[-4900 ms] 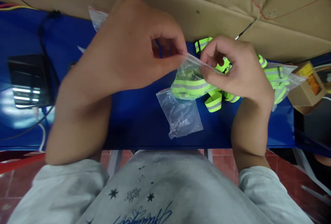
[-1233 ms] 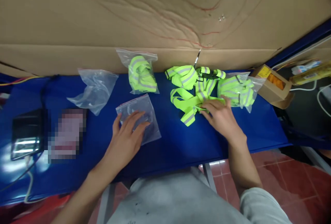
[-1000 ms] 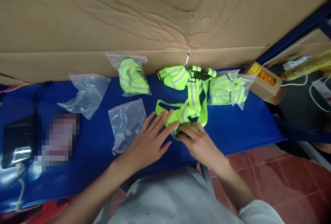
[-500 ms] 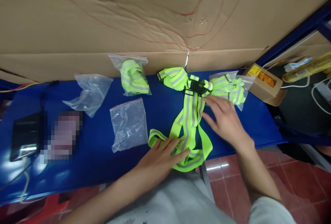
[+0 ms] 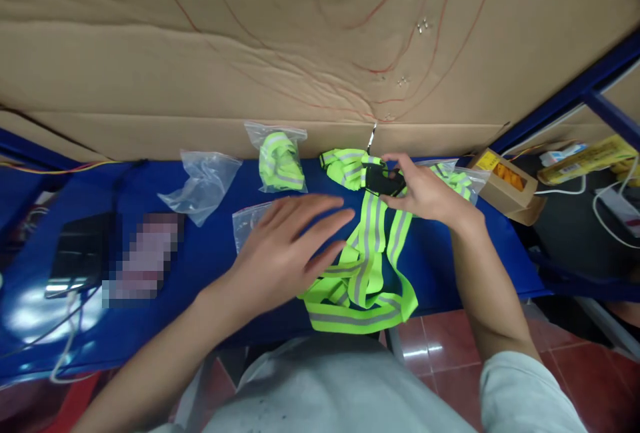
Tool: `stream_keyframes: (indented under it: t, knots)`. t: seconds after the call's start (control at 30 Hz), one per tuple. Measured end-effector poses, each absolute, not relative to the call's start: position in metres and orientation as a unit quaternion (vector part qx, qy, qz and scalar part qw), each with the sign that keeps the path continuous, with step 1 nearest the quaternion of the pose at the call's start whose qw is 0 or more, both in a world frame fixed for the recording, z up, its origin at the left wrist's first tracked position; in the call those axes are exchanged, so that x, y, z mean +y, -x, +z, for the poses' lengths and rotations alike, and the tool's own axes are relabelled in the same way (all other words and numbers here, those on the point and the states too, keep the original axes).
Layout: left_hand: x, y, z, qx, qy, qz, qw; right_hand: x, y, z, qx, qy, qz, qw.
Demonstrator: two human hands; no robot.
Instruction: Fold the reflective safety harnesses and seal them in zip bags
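Note:
A neon yellow-green reflective harness [image 5: 373, 226] with grey stripes lies spread on the blue table, its loops reaching the front edge. My right hand [image 5: 425, 189] has its thumb and fingers curled around the black buckle part [image 5: 383, 181] at the harness's upper end. My left hand [image 5: 285, 249] hovers left of the straps, fingers spread and holding nothing. Under it, a flat clear zip bag [image 5: 245, 223] is partly covered. Behind my right hand, another bag with reflective straps [image 5: 453, 179] is partly hidden.
A bagged reflective strap bundle [image 5: 281, 163] and a crumpled clear bag [image 5: 203, 186] lie along the back. On the left are a black device [image 5: 80, 253] with a cable and a blurred-out item [image 5: 147, 256]. An open cardboard box [image 5: 505, 186] stands right; a cardboard panel [image 5: 200, 66] rises behind.
My left hand has lifted off the lower straps and moved up and left. My right hand has gone up to the buckle and closed around it. The view has shifted slightly.

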State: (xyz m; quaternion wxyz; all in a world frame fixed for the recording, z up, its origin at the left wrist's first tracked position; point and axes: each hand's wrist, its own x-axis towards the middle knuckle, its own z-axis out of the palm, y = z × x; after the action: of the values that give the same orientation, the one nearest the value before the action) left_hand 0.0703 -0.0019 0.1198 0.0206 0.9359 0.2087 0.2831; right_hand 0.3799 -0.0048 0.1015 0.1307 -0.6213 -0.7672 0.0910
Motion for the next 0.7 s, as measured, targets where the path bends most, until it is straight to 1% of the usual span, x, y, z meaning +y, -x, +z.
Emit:
stream_keyframes:
  t: [0.1,0.2,0.4,0.47,0.53,0.57,0.63,0.7]
  knots:
    - [0.020,-0.084,0.126,0.198,-0.932,0.301,-0.019,-0.020,-0.351,0.141,-0.794,0.549,0.173,0.196]
    - [0.033,-0.088,0.124,0.189,-0.931,0.311,-0.011,-0.026,-0.327,0.163,-0.811,0.502,0.203,0.220]
    - [0.042,-0.081,0.118,0.166,-0.925,0.332,0.080,-0.017,-0.311,0.160,-0.813,0.498,0.204,0.224]
    - [0.047,-0.081,0.115,0.166,-0.925,0.330,0.088,-0.014,-0.307,0.155,-0.815,0.498,0.200,0.219]
    - [0.053,-0.083,0.111,0.170,-0.928,0.325,0.072,-0.011,-0.299,0.148,-0.823,0.505,0.163,0.201]
    - [0.056,-0.083,0.109,0.173,-0.930,0.318,0.061,-0.010,-0.295,0.144,-0.826,0.519,0.125,0.183]
    - [0.060,-0.085,0.106,0.182,-0.937,0.297,0.036,-0.007,-0.285,0.137,-0.821,0.554,0.033,0.131]
    - [0.063,-0.085,0.104,0.199,-0.942,0.270,0.009,-0.003,-0.278,0.130,-0.814,0.573,-0.026,0.087]
